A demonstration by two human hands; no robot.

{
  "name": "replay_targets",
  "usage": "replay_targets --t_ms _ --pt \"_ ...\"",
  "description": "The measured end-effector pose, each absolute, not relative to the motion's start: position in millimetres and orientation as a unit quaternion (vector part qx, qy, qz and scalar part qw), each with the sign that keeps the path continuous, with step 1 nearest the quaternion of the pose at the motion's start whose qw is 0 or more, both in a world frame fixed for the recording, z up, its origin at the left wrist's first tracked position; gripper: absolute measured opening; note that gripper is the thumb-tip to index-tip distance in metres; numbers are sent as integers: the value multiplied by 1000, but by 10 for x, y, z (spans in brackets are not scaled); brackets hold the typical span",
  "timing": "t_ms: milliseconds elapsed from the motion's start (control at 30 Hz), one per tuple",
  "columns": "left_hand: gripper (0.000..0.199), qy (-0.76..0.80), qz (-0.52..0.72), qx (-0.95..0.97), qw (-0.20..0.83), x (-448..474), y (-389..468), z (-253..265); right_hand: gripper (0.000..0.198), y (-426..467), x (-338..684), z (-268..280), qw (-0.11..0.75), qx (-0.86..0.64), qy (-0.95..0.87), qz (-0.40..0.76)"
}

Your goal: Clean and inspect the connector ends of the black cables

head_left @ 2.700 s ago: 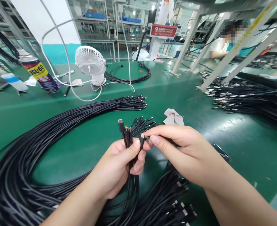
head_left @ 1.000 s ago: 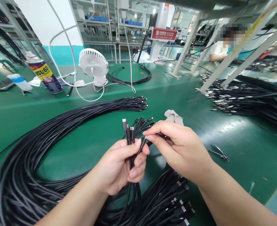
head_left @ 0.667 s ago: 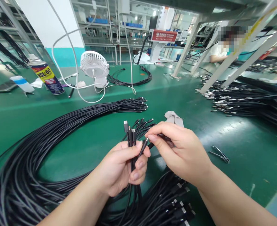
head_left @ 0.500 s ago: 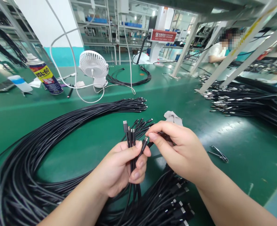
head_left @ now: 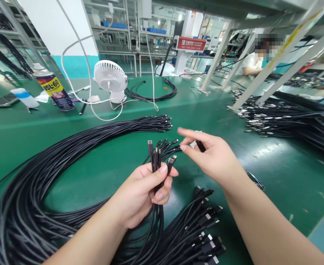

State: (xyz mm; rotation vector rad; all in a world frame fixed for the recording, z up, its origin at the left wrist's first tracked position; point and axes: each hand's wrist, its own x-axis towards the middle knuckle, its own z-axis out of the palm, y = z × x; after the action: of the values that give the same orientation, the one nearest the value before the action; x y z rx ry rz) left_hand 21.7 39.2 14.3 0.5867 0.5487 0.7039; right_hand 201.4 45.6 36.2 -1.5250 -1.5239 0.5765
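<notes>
At the left, a thick bundle of smooth, slender cords (head_left: pixel 76 140) sweeps in a glossy curve over the flat green tabletop (head_left: pixel 95 176). Next, black cables (head_left: pixel 156 160) stand fanned, their blocky connectors (head_left: pixel 170 161) tipped with bright metal, in the left hand (head_left: pixel 148 187), whose thumb pins them against curled fingers. Rightmost, the right hand (head_left: pixel 211 154) hovers apart from them, index stretched leftward; whether it grips the dark object (head_left: pixel 200 146) showing behind its thumb, one cannot tell.
</notes>
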Motion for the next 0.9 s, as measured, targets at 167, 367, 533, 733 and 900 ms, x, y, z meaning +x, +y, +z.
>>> replay_targets --t_ms 167,367,533,733,900 --pt "19 259 335 291 858 214 392 158 20 455 2000 347 430 -611 -621 236" --pt "21 265 341 302 850 211 385 154 23 390 1888 375 471 -552 -621 296" --pt "19 261 341 301 851 215 392 144 15 348 1880 416 438 -495 -639 394" --pt "19 273 338 312 845 224 388 128 19 272 1823 479 450 -497 -665 328" --pt "20 276 339 312 844 223 388 141 16 301 1866 488 509 -520 -641 245"
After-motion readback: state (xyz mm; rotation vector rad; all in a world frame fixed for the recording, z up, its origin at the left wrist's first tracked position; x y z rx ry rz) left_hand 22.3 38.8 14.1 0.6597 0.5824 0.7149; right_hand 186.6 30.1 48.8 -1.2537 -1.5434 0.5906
